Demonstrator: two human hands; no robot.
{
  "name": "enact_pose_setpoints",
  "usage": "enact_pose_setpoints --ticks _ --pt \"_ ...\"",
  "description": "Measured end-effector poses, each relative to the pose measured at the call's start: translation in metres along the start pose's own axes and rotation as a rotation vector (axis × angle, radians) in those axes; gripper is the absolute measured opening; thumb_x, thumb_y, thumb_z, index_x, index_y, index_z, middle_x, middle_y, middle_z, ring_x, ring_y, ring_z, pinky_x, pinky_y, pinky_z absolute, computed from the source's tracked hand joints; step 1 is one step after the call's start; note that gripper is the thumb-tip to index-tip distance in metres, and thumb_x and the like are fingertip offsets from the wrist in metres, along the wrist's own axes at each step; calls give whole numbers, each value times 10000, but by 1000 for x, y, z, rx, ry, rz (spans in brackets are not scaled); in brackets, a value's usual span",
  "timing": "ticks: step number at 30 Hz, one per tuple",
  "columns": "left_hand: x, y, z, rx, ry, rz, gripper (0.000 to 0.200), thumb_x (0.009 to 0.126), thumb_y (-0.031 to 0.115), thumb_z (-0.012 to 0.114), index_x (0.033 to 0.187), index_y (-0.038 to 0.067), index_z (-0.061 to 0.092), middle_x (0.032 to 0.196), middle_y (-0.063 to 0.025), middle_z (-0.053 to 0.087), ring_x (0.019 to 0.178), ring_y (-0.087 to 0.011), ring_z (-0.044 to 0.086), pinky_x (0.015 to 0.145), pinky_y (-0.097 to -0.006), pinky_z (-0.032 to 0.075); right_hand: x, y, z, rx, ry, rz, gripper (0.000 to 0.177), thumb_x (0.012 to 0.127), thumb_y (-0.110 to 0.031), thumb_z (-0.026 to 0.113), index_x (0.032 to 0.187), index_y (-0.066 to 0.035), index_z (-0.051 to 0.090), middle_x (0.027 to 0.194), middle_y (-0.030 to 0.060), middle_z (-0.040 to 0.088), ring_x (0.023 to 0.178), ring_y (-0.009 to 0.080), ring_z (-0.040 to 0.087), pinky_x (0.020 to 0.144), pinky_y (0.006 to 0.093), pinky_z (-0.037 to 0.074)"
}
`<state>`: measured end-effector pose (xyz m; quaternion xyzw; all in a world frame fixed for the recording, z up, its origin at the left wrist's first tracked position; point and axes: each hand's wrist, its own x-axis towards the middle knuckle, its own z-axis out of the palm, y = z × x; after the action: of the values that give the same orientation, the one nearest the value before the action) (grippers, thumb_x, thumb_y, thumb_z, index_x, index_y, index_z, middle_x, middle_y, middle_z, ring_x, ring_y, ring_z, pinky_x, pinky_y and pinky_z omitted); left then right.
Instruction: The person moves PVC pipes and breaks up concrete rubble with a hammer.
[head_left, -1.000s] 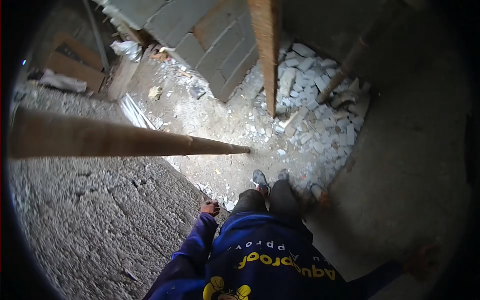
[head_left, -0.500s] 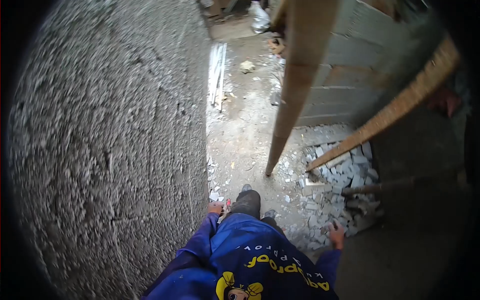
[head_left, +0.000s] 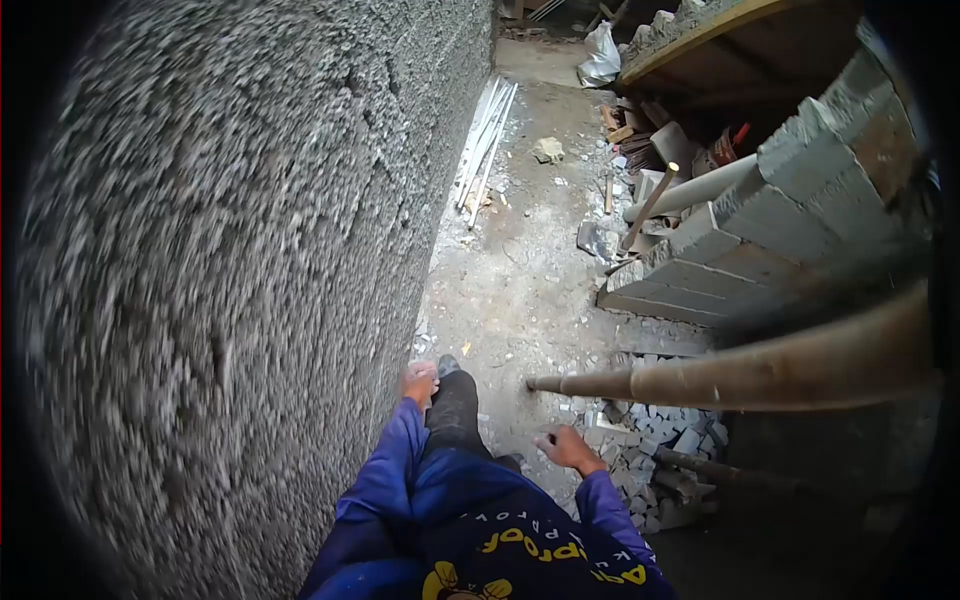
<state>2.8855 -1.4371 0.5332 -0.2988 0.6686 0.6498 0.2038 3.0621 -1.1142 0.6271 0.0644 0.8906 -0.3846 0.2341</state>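
The left hand (head_left: 420, 383) is hanging just beside the rough wall (head_left: 230, 300), fingers curling under so I cannot tell whether it has hold of anything. The right hand (head_left: 566, 447) is hanging loose and empty, fingers half spread, near the foot of the wooden pole (head_left: 720, 375), which is likely leaning there as a prop. Rubble (head_left: 665, 450) and the block stack (head_left: 760, 240) are crowding the right edge and pale pipes (head_left: 487, 140) are lying tucked along the wall's base, leaving a narrow strip of dirt floor (head_left: 510, 290) open.
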Motion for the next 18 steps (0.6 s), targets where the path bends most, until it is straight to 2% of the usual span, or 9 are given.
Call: enact_pose_setpoints --ticks 3,4,5,7,9,12,13,17,18 --pt "60 28 37 245 -64 -9 233 849 78 633 1079 44 648 823 -44 671 621 -111 615 513 -241 505 87 -47 -13 -40 -47 -48 317 878 -328 653 972 -26 672 725 138 625 667 186 599 646 356 476" --pt "76 22 48 150 -87 4 138 794 153 660 910 85 693 661 -19 631 615 -126 622 505 -279 498 112 -62 -21 88 -84 -12 287 876 -312 660 935 -31 669 722 128 629 671 182 609 631 349 481" --pt "95 7 50 166 -102 -17 138 794 153 660 910 85 693 661 -19 631 615 -126 622 505 -279 498 134 -76 -29 217 -118 21 260 875 -296 668 898 -37 665 720 118 633 676 179 619 615 343 486" --pt "139 -26 58 577 -161 307 148 800 183 625 888 89 698 652 -34 640 644 -192 645 575 -327 518 188 -80 -33 601 -78 105 177 913 -230 640 862 -62 649 734 66 649 674 155 620 561 291 481" --pt "118 11 65 699 -274 409 151 824 165 632 905 50 689 721 -52 653 681 -167 641 615 -309 517 237 -95 -55 1061 1 343 120 949 -160 589 889 -75 647 781 36 660 667 137 625 544 258 504" --pt "89 44 65 631 -327 415 160 850 144 646 936 13 676 786 -71 662 721 -139 634 670 -287 513 297 -120 -106 1352 362 562 138 979 -150 513 943 -57 609 799 53 656 650 148 636 552 276 544" --pt "83 51 63 592 -322 403 162 852 142 652 951 15 672 783 -70 659 725 -135 631 685 -282 511 317 -116 -123 1449 434 583 149 983 -159 498 957 -55 601 798 56 653 648 154 639 552 280 552" --pt "70 62 35 386 -254 248 212 834 140 705 1016 37 672 913 -89 682 829 -175 652 770 -302 513 409 -1 -206 1540 423 189 163 986 -172 463 926 -57 562 757 65 620 597 152 590 496 286 511" --pt "73 52 21 340 -227 205 209 836 138 709 1019 41 675 923 -84 683 840 -157 647 779 -300 510 430 9 -240 1283 701 426 129 972 -157 477 888 -61 499 733 74 600 569 155 564 475 306 482"
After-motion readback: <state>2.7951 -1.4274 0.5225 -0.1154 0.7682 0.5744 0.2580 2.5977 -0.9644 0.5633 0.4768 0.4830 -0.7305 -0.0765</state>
